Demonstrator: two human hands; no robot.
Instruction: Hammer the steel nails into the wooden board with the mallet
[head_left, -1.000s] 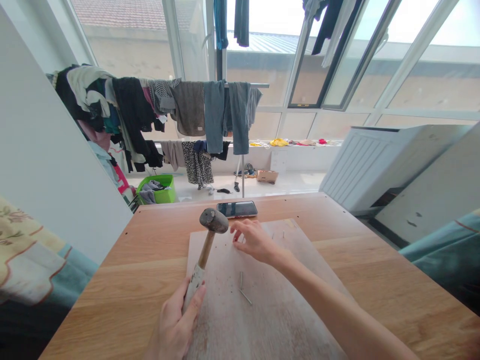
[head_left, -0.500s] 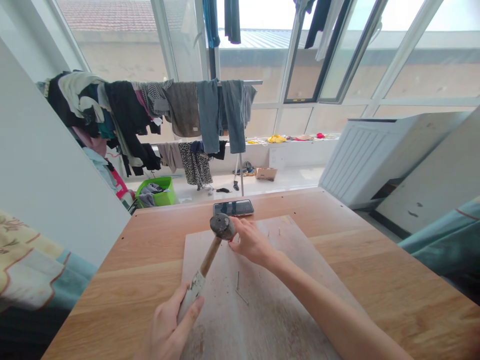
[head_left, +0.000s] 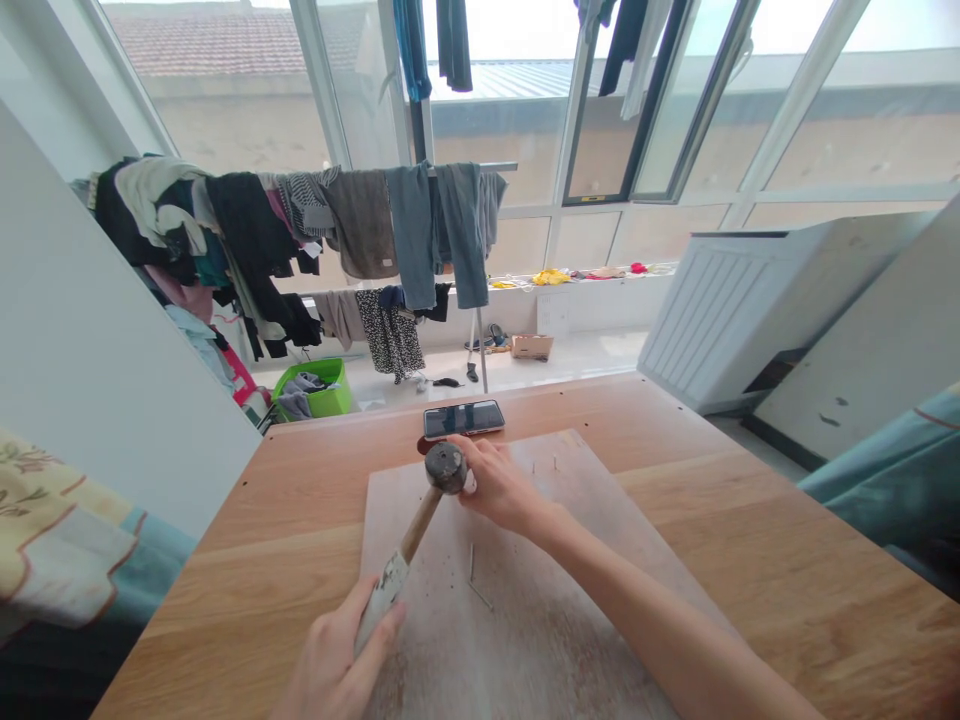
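My left hand (head_left: 341, 640) is wrapped round the pale, worn grip of a hammer (head_left: 421, 525). Its dark, rounded head is raised toward the far part of a whitish wooden board (head_left: 420, 640). Just behind that head, my right hand (head_left: 499, 487) has its fingers curled together low over the board. The hammer head hides the fingertips and whatever they pinch. Two thin nails (head_left: 555, 463) stand upright in the board, right of my right hand. Nearer to me, two loose nails (head_left: 481, 595) lie flat, end to end at an angle.
A phone (head_left: 463, 419) lies on the wooden table (head_left: 247, 560) beyond the board. A dark reddish-brown round edge (head_left: 424, 446) shows beside it. Past the table are a laundry rack with clothes (head_left: 364, 225), a green basket (head_left: 330, 400) and a white cabinet-like piece (head_left: 712, 310).
The hammer head has dropped slightly and uncovered a reddish-brown edge near the phone. My right hand stays close to the same spot. The view has shifted a little.
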